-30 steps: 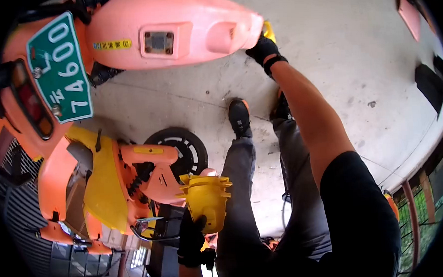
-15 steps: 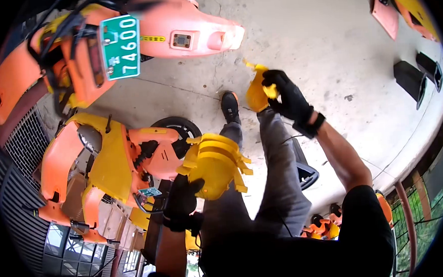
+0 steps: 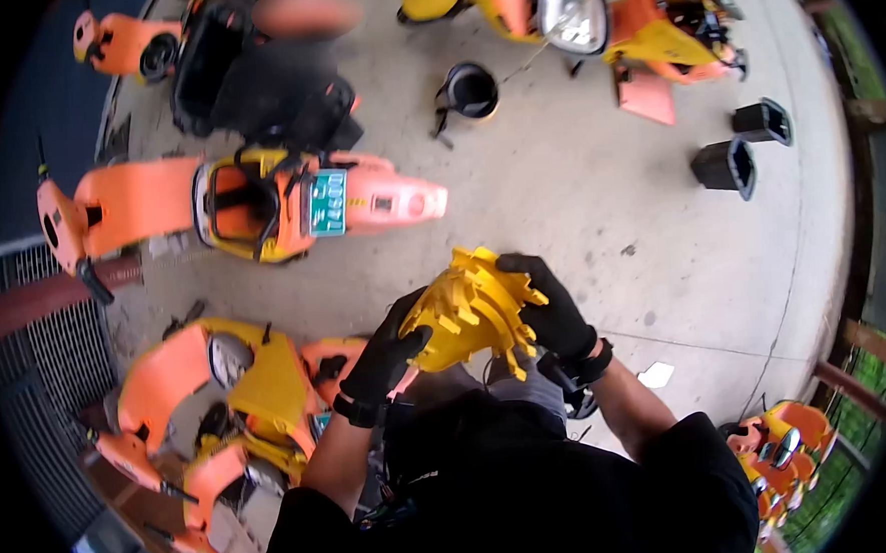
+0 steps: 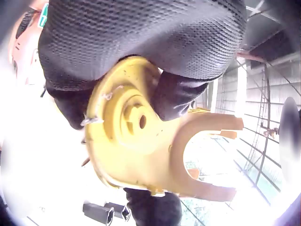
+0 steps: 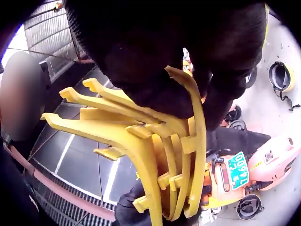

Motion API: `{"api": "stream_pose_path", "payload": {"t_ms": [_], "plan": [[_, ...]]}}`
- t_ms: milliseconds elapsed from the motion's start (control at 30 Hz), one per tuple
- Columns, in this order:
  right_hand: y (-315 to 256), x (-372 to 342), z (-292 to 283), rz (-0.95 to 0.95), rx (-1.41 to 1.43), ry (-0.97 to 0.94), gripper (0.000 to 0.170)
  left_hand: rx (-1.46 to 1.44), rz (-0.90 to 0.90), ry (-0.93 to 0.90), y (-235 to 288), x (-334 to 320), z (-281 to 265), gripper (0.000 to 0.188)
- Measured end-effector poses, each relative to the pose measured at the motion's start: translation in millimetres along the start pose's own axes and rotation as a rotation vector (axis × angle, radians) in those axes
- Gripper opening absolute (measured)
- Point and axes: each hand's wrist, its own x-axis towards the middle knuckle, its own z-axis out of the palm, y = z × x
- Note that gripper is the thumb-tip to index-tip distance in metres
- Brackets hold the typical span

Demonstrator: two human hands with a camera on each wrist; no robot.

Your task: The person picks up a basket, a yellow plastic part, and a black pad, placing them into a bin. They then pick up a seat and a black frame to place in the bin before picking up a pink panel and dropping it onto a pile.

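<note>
A stack of curved yellow plastic pieces is held between both gloved hands in front of the torso. My left hand grips its left side, thumb over the near face. On the right side my right hand has its fingers curled over the pieces. The left wrist view shows a yellow piece with a round raised hub and a forked end, pinched by the left hand. In the right wrist view several nested yellow pieces with tabs lie under the right hand.
An orange scooter with a green plate stands ahead on the concrete floor. More orange and yellow scooters are at the left and top. A black bucket-like container and two black bins sit farther off.
The right hand has brought its yellow piece against those in the left hand, and both hands now hold one stack. The head view has shifted, showing more floor and scooters.
</note>
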Motion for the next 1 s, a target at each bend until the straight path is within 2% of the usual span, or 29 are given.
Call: {"api": "stream_pose_path", "payload": {"t_ms": [33, 100, 133, 167, 233, 300, 400, 467, 567, 600, 633, 700, 733, 767, 800, 833, 900, 967, 1000], "plan": [[-11.6, -5.4, -2.2, 0.099, 0.194, 0.025, 0.045, -0.183, -0.052, -0.009, 4.5, -1.4, 13.3, 0.057], [-25.7, -7.8, -14.1, -0.005, 0.031, 0.022, 0.044, 0.021, 0.002, -0.045, 0.1, 12.7, 11.5, 0.057], [-33.5, -9.7, -19.9, -0.05, -0.101, 0.008, 0.043, 0.001, -0.011, -0.015, 3.5, 17.2, 23.9, 0.056], [-51.8, -10.3, -24.8, -0.02, -0.015, -0.008, 0.045, 0.021, -0.008, -0.057, 5.8, 23.7, 33.5, 0.056], [-58.1, -13.6, -43.8, -0.048, 0.146, -0.039, 0.051, 0.009, 0.075, -0.084, 6.8, 38.3, 47.0, 0.054], [-68.1, -14.8, -59.3, -0.084, 0.144, -0.043, 0.056, 0.003, 0.067, -0.113, 15.2, 49.9, 63.7, 0.051], [-81.3, -16.9, -72.7, -0.077, 0.207, -0.06, 0.066, -0.003, -0.041, -0.254, 28.3, 61.8, 84.8, 0.047], [-86.2, -11.4, -81.8, -0.061, 0.262, -0.099, 0.077, -0.002, -0.028, -0.269, 23.6, 73.1, 92.2, 0.045], [-94.1, -2.4, -93.0, -0.103, 0.319, -0.153, 0.076, -0.014, 0.022, -0.307, 31.8, 79.9, 124.4, 0.044], [-99.1, -0.9, -102.9, 0.027, 0.389, -0.247, 0.075, -0.012, 0.057, -0.278, 35.3, 78.5, 124.5, 0.043], [-106.4, -0.2, -101.4, 0.081, 0.48, -0.221, 0.072, 0.006, 0.069, -0.288, 37.1, 83.7, 127.0, 0.043], [-86.9, 15.5, -100.6, 0.163, 0.298, -0.175, 0.062, -0.051, 0.132, -0.24, 32.1, 95.8, 120.5, 0.042], [-90.0, 20.0, -90.9, 0.197, 0.328, -0.104, 0.054, 0.133, 0.245, -0.228, 30.3, 101.3, 112.3, 0.041], [-94.9, 26.1, -82.8, 0.233, 0.359, -0.024, 0.047, 0.207, 0.264, -0.182, 28.4, 105.7, 105.9, 0.045], [-90.9, 33.0, -75.6, 0.147, 0.266, 0.06, 0.037, 0.283, 0.321, -0.16, 29.3, 108.8, 102.1, 0.048], [-97.2, 40.3, -70.4, 0.194, 0.271, 0.058, 0.035, 0.36, 0.372, -0.137, 31.6, 110.4, 98.4, 0.051], [-83.7, 63.2, -66.0, 0.153, 0.258, 0.038, 0.034, 0.269, 0.289, -0.066, 49.4, 105.3, 97.9, 0.055], [-90.4, 83.5, -58.9, 0.128, 0.186, -0.019, 0.032, 0.157, 0.337, -0.261, 60.3, 114.6, 91.0, 0.057], [-99.1, 93.2, -53.3, 0.129, 0.166, -0.048, 0.032, 0.084, 0.338, -0.274, 68.1, 112.6, 90.1, 0.059]]}}
